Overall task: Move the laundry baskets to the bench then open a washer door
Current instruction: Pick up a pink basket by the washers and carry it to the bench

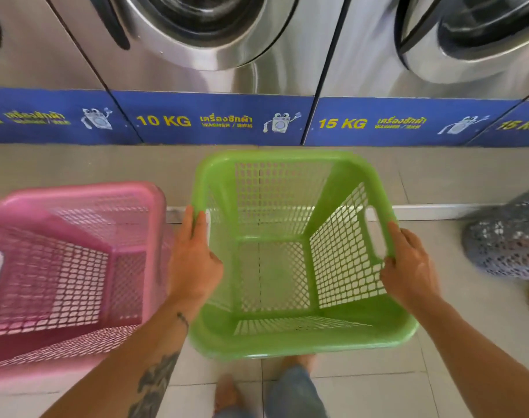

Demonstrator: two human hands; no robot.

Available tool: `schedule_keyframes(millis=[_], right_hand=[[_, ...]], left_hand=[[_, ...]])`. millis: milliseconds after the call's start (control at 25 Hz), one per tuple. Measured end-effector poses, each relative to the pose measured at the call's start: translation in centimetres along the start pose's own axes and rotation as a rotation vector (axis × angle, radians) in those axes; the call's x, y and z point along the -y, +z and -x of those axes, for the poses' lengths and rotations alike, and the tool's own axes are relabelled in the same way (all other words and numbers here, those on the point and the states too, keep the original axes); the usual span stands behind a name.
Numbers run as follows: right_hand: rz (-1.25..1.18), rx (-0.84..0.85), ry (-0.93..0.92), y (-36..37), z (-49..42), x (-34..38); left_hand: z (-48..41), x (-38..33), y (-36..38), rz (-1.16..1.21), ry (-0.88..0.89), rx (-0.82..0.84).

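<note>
An empty green laundry basket (290,345) is in front of me, just before the washers. My left hand (193,260) grips its left rim and my right hand (408,267) grips the handle slot on its right side. An empty pink laundry basket (76,194) stands to the left, close beside my left hand. Two steel washers fill the top of the view: the 10 KG washer door (196,28) at centre and the 15 KG washer door (474,34) at right, both shut. No bench is in view.
A blue label strip (221,122) runs along the washers' bases above a raised tiled step (106,167). A grey mesh bag or basket (507,239) sits on the floor at the right edge. My legs and feet (290,390) are below the green basket on the tiled floor.
</note>
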State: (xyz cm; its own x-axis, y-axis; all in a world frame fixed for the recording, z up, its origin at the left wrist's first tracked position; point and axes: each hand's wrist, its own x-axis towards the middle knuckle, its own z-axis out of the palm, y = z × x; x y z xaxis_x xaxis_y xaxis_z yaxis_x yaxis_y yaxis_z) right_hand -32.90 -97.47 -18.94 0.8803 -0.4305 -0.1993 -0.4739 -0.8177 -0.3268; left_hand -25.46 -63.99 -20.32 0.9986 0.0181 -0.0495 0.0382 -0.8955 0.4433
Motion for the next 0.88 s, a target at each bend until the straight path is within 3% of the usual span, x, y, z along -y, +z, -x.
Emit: schedule_keyframes(millis=[440, 600, 720, 880], right_hand=[[-0.12, 0.141, 0.156, 8.1, 0.2, -2.8], [-0.113, 0.233, 0.14, 8.3, 0.3, -3.6], [-0.136, 0.251, 0.128, 6.5, 1.0, -2.2], [-0.212, 0.286, 0.019, 3.2, 3.5, 2.5]], left_hand=[[2.2, 5.6, 9.9, 0.041, 0.074, 0.019], [2.5, 6.3, 10.4, 0.004, 0.092, 0.122], [2.2, 4.5, 7.8, -0.016, 0.04, 0.222], [2.7, 1.7, 2.8, 0.131, -0.204, 0.28]])
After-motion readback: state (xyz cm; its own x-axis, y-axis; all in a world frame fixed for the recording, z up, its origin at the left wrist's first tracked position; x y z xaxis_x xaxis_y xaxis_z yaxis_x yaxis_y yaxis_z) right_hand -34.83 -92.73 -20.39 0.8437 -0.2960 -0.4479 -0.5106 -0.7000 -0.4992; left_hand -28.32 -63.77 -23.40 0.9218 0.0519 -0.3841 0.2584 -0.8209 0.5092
